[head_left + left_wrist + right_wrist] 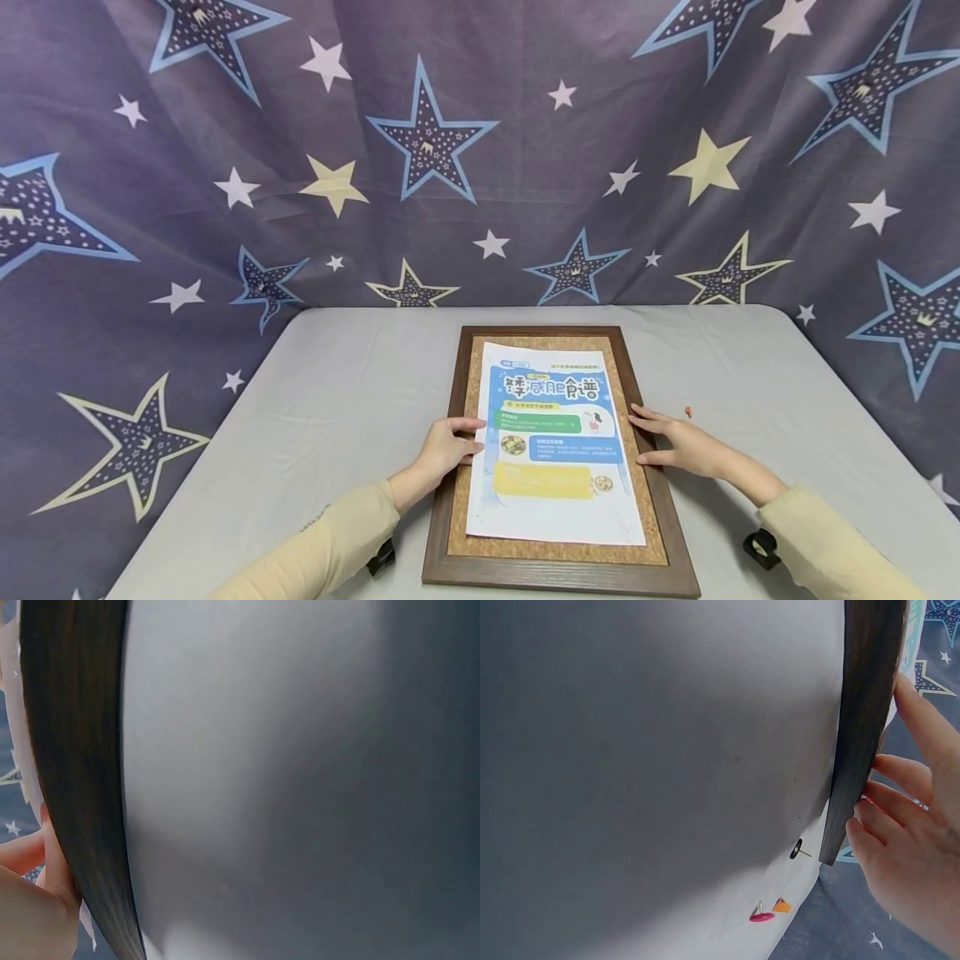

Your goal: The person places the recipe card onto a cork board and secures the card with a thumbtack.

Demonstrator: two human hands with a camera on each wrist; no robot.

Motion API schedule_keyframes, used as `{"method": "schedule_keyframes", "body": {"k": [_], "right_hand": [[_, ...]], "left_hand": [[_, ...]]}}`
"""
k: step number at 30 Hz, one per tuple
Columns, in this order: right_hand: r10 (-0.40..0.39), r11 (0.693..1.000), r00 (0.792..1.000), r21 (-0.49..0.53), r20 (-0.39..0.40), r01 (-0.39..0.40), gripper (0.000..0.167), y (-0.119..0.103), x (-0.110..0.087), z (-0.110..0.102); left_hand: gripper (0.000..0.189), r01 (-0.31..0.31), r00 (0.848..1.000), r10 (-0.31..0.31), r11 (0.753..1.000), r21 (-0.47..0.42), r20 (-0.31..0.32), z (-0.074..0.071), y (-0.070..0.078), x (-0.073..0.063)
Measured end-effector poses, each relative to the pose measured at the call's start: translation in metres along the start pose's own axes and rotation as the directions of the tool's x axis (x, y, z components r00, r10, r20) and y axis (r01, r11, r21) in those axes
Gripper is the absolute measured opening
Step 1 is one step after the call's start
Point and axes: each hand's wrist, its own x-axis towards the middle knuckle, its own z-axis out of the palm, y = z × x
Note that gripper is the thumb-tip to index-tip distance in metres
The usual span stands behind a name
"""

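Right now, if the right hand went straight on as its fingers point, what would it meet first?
The wooden frame, which the right hand seems to touch; beyond it, cork, then probably the paper, though depth is unclear.

A purple-grey cloth backdrop [525, 196] printed with blue, yellow and white stars [431, 137] hangs behind a pale grey table [360, 375].

Even light fills the head view, while broad shadows dim both wrist views, the left visibly bowing the rectangular dark-brown wooden frame [73, 712].
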Motion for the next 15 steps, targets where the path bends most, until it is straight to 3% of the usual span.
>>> {"method": "schedule_keyframes", "body": {"k": [15], "right_hand": [[-0.012, 1.0, 1.0, -0.017, 0.011, 0.012, 0.066, 0.0013, -0.0004, -0.0006]], "left_hand": [[0.031, -0.069, 0.997, 0.067, 0.996, 0.06, 0.032, 0.0005, -0.001, 0.003]]}}
